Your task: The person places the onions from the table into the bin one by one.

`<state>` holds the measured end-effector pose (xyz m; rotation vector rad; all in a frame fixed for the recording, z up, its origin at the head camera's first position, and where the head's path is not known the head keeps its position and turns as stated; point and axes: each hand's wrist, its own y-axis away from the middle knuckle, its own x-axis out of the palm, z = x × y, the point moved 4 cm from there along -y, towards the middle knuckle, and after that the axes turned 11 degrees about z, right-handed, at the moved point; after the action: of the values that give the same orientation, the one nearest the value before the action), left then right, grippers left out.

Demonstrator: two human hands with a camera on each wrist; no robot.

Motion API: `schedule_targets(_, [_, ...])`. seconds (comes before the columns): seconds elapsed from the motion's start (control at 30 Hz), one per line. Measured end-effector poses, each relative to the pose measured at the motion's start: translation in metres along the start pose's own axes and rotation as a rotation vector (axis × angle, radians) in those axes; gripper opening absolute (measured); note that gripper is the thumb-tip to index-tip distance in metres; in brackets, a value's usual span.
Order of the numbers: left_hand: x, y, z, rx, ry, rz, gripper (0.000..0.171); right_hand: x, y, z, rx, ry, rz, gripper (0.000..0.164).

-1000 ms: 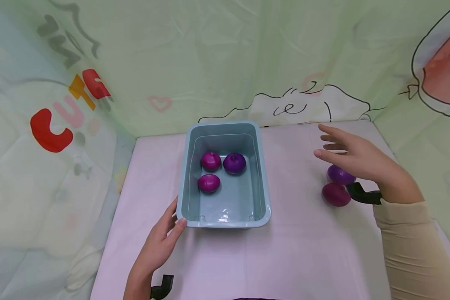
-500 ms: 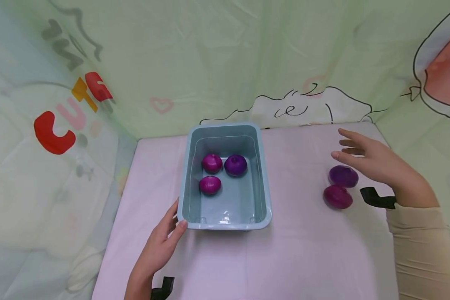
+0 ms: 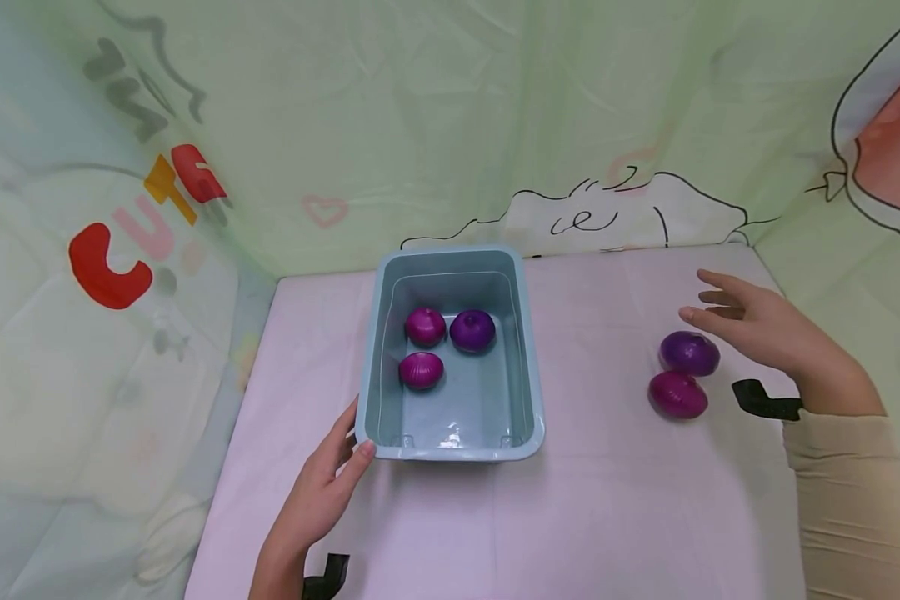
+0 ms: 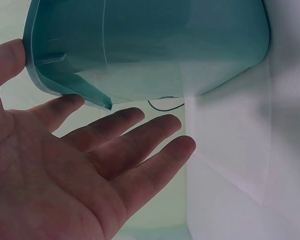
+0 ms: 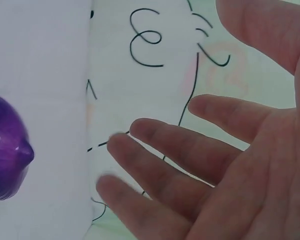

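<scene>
A pale green patterned cloth [image 3: 390, 100] hangs behind and around the work, and below it a white-covered table [image 3: 600, 500] carries everything else. The blue-grey basin [image 3: 468, 417] sits on the table, its open top facing up, probably placed between the two arms so that either hand can get at it.

The left hand [image 3: 315, 492] is at the basin's near left corner. Its thumb and forefinger touch the rim there, while the other fingers stretch out loosely; whether these touch the wall I cannot tell. The hand is spread rather than clenched, and the light contact seems meant to steady the basin. The right hand [image 3: 772, 329] is well spread too, with thumb and fingers apart and nothing in them.

Five purple onions make up the smallest things. Two lie on the table at the right: a violet onion [image 3: 689, 354] and, just on its near side, a magenta onion [image 3: 678, 395]. The right wrist view shows the violet one below the right fingers and apart from them; the magenta one lies farther from the fingertips. The other three, a rear left onion [image 3: 425, 327], a dark onion [image 3: 472, 332] and a ribbed onion [image 3: 421, 371], rest on the basin's floor, out of reach of the left fingers where they are, the ribbed one nearest.
</scene>
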<state>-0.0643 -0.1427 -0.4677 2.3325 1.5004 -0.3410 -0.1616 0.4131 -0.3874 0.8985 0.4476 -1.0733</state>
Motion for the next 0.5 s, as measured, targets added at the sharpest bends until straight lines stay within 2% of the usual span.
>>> schedule_targets(0.5, [0.000, 0.001, -0.001, -0.002, 0.001, -0.006, 0.066, 0.012, -0.014, -0.036, 0.061, 0.041, 0.018, 0.094])
